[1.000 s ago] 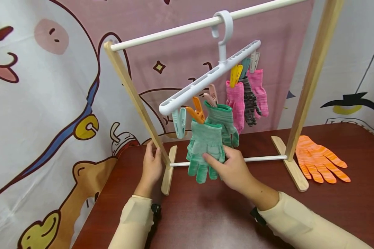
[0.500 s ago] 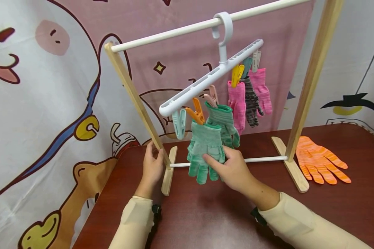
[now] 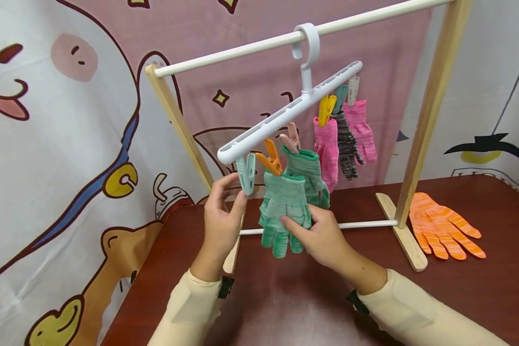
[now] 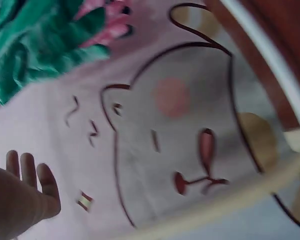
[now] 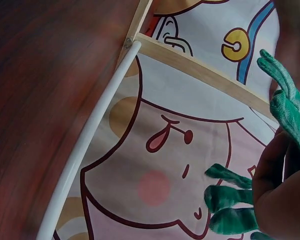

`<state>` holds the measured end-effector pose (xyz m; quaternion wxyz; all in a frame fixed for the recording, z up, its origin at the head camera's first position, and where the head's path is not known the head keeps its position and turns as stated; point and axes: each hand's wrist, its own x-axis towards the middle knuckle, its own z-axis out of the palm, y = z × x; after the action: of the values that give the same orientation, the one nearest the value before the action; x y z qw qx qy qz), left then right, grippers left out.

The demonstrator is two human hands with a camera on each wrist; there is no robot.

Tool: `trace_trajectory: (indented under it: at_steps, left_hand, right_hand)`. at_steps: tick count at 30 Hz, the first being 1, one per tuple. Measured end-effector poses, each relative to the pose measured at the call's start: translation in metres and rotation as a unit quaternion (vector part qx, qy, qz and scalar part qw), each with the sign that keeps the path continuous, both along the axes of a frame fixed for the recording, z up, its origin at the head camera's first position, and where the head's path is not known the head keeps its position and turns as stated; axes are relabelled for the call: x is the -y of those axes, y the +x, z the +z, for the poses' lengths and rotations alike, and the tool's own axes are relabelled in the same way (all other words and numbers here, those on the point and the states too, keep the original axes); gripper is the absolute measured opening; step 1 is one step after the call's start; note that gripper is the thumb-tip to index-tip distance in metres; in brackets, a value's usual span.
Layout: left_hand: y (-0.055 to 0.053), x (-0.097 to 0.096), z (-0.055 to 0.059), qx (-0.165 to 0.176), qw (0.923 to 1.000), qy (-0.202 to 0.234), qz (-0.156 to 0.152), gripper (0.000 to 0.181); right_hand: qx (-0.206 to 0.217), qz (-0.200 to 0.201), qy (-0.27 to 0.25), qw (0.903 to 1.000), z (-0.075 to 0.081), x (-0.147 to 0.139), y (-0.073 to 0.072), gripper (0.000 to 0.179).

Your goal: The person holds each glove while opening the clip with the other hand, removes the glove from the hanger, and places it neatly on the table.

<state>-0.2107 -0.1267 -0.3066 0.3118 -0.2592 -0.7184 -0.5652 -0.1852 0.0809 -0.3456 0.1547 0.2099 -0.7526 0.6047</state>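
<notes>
A green knit glove (image 3: 285, 202) hangs by its cuff from an orange clothespin (image 3: 271, 158). My right hand (image 3: 324, 238) grips this glove, thumb across its front. Behind it hangs a second green glove (image 3: 309, 170) on a pink clothespin (image 3: 291, 139). My left hand (image 3: 222, 218) is raised by the light blue clothespin (image 3: 246, 174) at the near end of the white hanger (image 3: 281, 115). The left thumb is close to that clip; whether it touches cannot be told. In the left wrist view, the left hand's fingers (image 4: 27, 167) look extended and hold nothing.
The hanger hooks over the white rod (image 3: 242, 52) of a wooden stand (image 3: 430, 120). Farther along it hang pink gloves (image 3: 326, 154) and a dark grey glove (image 3: 347, 146) on clothespins. An orange glove (image 3: 445, 226) lies on the brown table (image 3: 493, 293), right of the stand.
My left hand has left the stand's left post and come up and right to the light blue clothespin. My right hand keeps its grip on the green glove. The view has tilted slightly.
</notes>
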Motion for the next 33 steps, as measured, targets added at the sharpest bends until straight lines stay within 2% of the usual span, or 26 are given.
trace_trajectory:
  at_steps: [3, 5, 8, 13, 17, 23, 28, 33]
  left_hand:
    - [0.001, -0.014, 0.014, 0.013, 0.9985, -0.026, -0.046, 0.055]
    - [0.001, -0.02, 0.022, 0.024, 0.9963, -0.028, -0.077, 0.067]
    - [0.004, -0.027, 0.033, 0.034, 0.9925, -0.028, -0.114, 0.075]
    - [0.007, -0.033, 0.047, 0.035, 0.992, -0.039, -0.115, 0.08]
    - [0.008, -0.037, 0.054, 0.034, 0.991, -0.024, -0.127, 0.079]
    - [0.007, -0.044, 0.059, 0.019, 0.9866, -0.009, -0.162, 0.072]
    - [0.007, -0.049, 0.062, 0.018, 0.9867, 0.0, -0.161, 0.07]
    - [0.008, -0.052, 0.063, 0.022, 0.9837, 0.019, -0.177, 0.072]
  right_hand:
    - [-0.004, 0.001, -0.003, 1.0, -0.001, 0.0, -0.001, 0.019]
    - [-0.007, 0.003, -0.005, 1.0, -0.002, 0.0, -0.001, 0.019]
    - [-0.005, 0.009, -0.007, 0.9999, -0.002, 0.0, -0.001, 0.02]
    - [-0.004, 0.015, -0.005, 0.9999, 0.0, 0.002, 0.0, 0.021]
    - [-0.006, 0.021, -0.009, 0.9997, 0.0, 0.003, 0.001, 0.021]
    - [-0.012, 0.025, -0.015, 0.9995, 0.0, 0.002, 0.001, 0.023]
    - [-0.014, 0.029, -0.014, 0.9994, 0.001, 0.0, 0.001, 0.024]
    - [-0.015, 0.03, -0.013, 0.9994, 0.002, 0.0, 0.001, 0.024]
